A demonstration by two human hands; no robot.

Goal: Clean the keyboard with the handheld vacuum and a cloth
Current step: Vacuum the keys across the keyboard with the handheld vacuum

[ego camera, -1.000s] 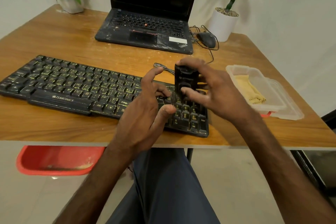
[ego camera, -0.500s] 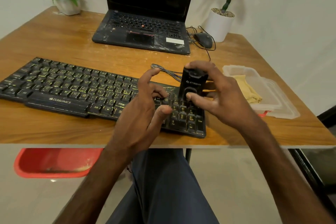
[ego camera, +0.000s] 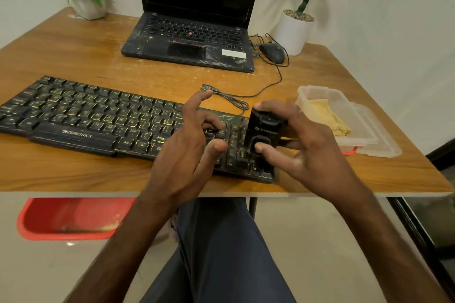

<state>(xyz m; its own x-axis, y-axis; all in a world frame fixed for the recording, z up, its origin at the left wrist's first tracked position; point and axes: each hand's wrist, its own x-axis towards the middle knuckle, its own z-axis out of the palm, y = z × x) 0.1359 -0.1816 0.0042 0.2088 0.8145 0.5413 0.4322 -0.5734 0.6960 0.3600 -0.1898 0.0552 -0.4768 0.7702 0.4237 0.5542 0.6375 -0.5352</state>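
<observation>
A long black keyboard (ego camera: 93, 118) with yellow-lit keys lies along the front of the wooden table (ego camera: 86, 56). My right hand (ego camera: 305, 147) grips a small black handheld vacuum (ego camera: 264, 130), held upright over the keyboard's right end, thumb on its lower front. My left hand (ego camera: 187, 145) hovers over the keys just left of the vacuum, fingers spread, holding nothing. A yellow cloth (ego camera: 330, 118) lies in a clear plastic container (ego camera: 369, 140) at the right.
A black laptop (ego camera: 192, 39) stands open at the back, with a wired mouse (ego camera: 273, 53) and its cable beside it. White plant pots sit at the back left (ego camera: 87, 6) and back right (ego camera: 293, 32). A red tub (ego camera: 69, 219) is on the floor under the table.
The vacuum in my right hand has shifted slightly right and tilted over the keyboard's right end. My left hand stays open beside it.
</observation>
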